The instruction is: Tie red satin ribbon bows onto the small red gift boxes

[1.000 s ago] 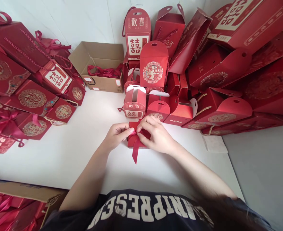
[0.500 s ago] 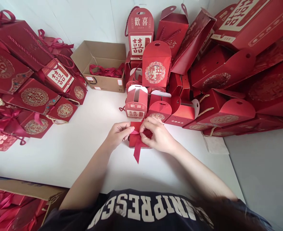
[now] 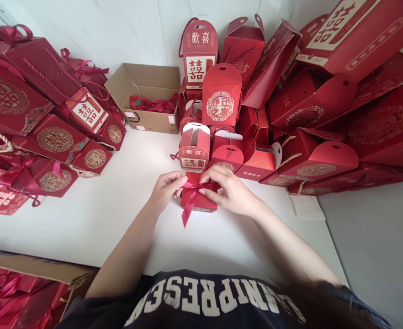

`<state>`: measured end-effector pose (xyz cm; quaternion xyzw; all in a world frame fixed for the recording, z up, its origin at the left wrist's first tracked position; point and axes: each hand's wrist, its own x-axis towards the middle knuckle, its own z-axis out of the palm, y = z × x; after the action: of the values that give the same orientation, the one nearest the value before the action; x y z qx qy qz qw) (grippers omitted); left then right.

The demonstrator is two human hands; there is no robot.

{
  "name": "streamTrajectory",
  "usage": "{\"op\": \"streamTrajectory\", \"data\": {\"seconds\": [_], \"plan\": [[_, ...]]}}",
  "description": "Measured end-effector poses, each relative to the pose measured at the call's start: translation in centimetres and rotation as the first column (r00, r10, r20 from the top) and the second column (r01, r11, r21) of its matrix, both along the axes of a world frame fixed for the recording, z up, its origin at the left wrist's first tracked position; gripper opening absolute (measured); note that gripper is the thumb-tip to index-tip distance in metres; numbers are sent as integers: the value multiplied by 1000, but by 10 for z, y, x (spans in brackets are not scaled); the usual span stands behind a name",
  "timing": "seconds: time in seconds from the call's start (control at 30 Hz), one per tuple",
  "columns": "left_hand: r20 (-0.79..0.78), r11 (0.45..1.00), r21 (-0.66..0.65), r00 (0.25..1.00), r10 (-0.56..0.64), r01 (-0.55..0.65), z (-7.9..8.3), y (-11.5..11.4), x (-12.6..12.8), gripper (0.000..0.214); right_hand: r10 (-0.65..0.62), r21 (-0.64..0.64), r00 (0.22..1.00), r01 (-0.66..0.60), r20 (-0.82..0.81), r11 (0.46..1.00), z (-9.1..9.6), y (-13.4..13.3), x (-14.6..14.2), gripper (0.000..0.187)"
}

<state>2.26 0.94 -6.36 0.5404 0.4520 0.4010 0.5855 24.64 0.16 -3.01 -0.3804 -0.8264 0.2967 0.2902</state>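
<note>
A small red gift box [image 3: 204, 204] sits on the white table in front of me, partly covered by my hands. Across its top lies a dark pink satin ribbon [image 3: 188, 211] with a bow shape at the knot and one tail hanging over the near side. My left hand [image 3: 170, 188] pinches the ribbon's left loop between thumb and forefinger. From the right, my right hand [image 3: 224, 189] grips the ribbon beside the knot with thumb and fingers. Part of the ribbon behind the right fingers is hidden.
Just behind stands a small open red box [image 3: 194, 148] with white print. Red gift boxes [image 3: 320, 164] are stacked at right, more boxes [image 3: 55, 139] at left. A cardboard box [image 3: 150, 121] holds ribbons. At lower left, a carton [image 3: 47, 269] contains ribboned red boxes.
The ribbon now shows a bow loop at the left, pulled out by my left hand. Its hanging tail has swung left, and the right hand has shifted slightly right.
</note>
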Motion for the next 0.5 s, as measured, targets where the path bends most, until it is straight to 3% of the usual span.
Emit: {"op": "streamTrajectory", "data": {"seconds": [0.17,0.33,0.5], "plan": [[15,999,1,999,41,-41,-1,4,-8,44,-165,-167,983,176,81,970,12,4,22,26],[16,1000,-18,1000,21,-20,-2,5,-9,47,-38,-373,987,94,157,923,5,15,30,34],[8,1000,-19,1000,12,-12,-2,3,-9,50,-37,-482,993,85,109,872,4,19,34,44]]}}
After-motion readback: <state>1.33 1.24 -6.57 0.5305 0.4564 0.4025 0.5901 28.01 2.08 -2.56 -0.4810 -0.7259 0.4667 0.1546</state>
